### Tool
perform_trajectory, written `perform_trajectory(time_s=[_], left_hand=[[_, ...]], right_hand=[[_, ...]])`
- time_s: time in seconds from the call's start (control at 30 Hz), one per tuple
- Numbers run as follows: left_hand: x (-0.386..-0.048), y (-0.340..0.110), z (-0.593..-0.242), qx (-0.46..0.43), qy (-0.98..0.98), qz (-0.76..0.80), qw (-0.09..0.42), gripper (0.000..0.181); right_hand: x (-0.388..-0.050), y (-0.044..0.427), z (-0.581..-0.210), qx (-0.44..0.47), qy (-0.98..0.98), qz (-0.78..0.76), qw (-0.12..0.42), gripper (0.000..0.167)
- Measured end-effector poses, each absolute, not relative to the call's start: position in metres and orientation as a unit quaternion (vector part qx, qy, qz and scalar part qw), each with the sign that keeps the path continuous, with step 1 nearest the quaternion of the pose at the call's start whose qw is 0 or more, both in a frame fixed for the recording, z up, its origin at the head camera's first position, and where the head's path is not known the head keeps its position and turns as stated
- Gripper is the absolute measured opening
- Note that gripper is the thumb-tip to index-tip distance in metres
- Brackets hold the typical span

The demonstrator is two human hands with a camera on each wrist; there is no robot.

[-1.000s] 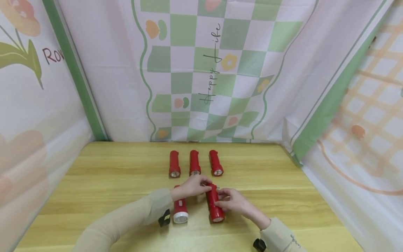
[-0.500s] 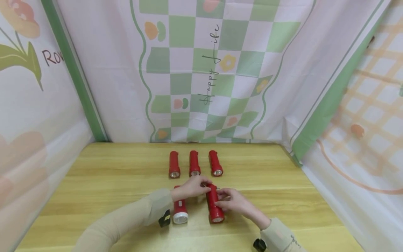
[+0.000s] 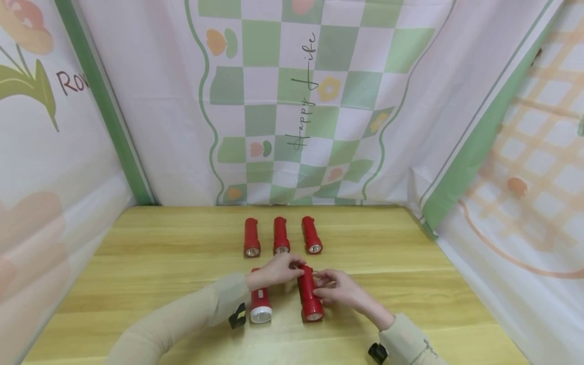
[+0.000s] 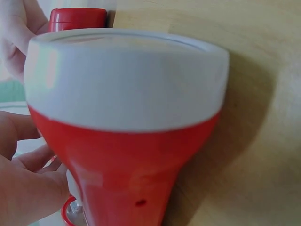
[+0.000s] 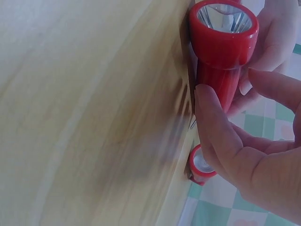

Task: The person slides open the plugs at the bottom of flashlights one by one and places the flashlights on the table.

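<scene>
A red flashlight [image 3: 310, 296] lies on the table, its lens towards the near edge. The left hand [image 3: 277, 270] pinches its tail end between thumb and fingers. Just right of the barrel is the right hand [image 3: 339, 290], thumb and fingers parted. In the right wrist view, the fingers of the right hand [image 5: 249, 141] are beside the red flashlight [image 5: 221, 52], its thumb off the barrel. A red flashlight with a white head [image 3: 261, 310] lies under the left wrist; it fills much of the left wrist view [image 4: 127, 89].
Three red flashlights stand in a row farther back: left [image 3: 251, 235], middle [image 3: 281, 233] and right [image 3: 312, 234], all lying with lenses facing the near side. Patterned curtains [image 3: 301, 101] enclose the wooden table [image 3: 182, 238] behind and at both sides.
The right hand has shifted slightly right, and its thumb has come away from the red flashlight. The left hand stays at the tail end.
</scene>
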State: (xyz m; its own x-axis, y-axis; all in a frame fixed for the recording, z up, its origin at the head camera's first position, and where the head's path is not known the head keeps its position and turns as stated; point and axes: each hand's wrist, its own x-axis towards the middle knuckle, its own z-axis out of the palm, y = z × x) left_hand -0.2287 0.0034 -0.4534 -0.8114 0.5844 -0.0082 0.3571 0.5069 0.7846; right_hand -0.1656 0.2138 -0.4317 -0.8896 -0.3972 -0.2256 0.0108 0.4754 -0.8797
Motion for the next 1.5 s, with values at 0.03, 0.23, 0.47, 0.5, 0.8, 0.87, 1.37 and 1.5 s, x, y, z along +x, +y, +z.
perform_trajectory(time_s=[0.03, 0.23, 0.47, 0.5, 0.8, 0.87, 1.37, 1.5], left_hand=[[-0.229, 0.003, -0.454, 0.272, 0.858, 0.413, 0.138, 0.030], [-0.234, -0.003, -0.451, 0.262, 0.861, 0.415, 0.132, 0.031], [-0.237, -0.010, -0.441, 0.265, 0.857, 0.431, 0.102, 0.027], [-0.237, -0.011, -0.440, 0.264, 0.858, 0.430, 0.098, 0.027], [-0.238, -0.029, -0.427, 0.242, 0.857, 0.445, 0.095, 0.028], [-0.240, -0.035, -0.423, 0.238, 0.856, 0.450, 0.084, 0.027], [-0.263, -0.077, -0.411, 0.179, 0.838, 0.513, 0.037, 0.031], [-0.268, -0.088, -0.409, 0.161, 0.839, 0.519, 0.029, 0.032]], right_hand=[[-0.166, 0.214, -0.431, -0.115, 0.834, -0.500, 0.205, 0.056], [-0.166, 0.213, -0.425, -0.109, 0.835, -0.501, 0.201, 0.058], [-0.169, 0.214, -0.418, -0.115, 0.844, -0.489, 0.191, 0.057], [-0.170, 0.214, -0.417, -0.117, 0.844, -0.488, 0.189, 0.057], [-0.178, 0.214, -0.411, -0.118, 0.846, -0.487, 0.183, 0.058], [-0.180, 0.214, -0.408, -0.117, 0.848, -0.484, 0.180, 0.058], [-0.199, 0.210, -0.396, -0.116, 0.873, -0.446, 0.158, 0.055], [-0.205, 0.207, -0.394, -0.119, 0.873, -0.446, 0.158, 0.050]])
